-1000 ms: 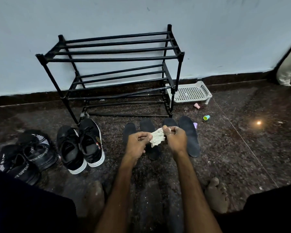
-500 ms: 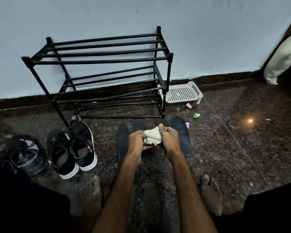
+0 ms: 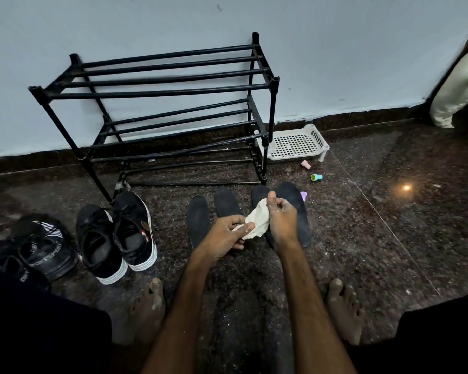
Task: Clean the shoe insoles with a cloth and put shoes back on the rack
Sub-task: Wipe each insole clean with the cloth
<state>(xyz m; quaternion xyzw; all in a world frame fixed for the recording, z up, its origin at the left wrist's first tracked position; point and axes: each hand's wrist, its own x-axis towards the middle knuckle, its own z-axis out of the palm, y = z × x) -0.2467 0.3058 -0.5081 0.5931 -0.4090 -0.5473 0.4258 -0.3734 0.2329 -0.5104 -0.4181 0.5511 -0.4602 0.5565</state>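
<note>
Cloth handling is the step in hand, by my reading: the pale cloth (image 3: 257, 221) is bunched between both hands in front of the shoe rack (image 3: 160, 87), held above the row of insoles, and no insole is being held. The left hand (image 3: 224, 236) pinches the cloth's lower end between thumb and curled fingers. The right hand (image 3: 281, 220) grips the upper end, fingers curled round it and thumb raised.

Four dark insoles (image 3: 197, 220) lie flat, side by side, on the floor just in front of the rack's right half, with their toes toward it. The two on the right are partly hidden behind the hands. A pair of black sneakers (image 3: 116, 236) with white soles stands by the rack's front left leg, and a darker pair of sports shoes (image 3: 38, 249) lies farther out to the rack's left. The rack's shelves hold no shoes.

The next move probably calls for freeing one hand to lift an insole while the other keeps the cloth wadded for wiping. The cloth looks limp, so a firm fold would help.
</note>
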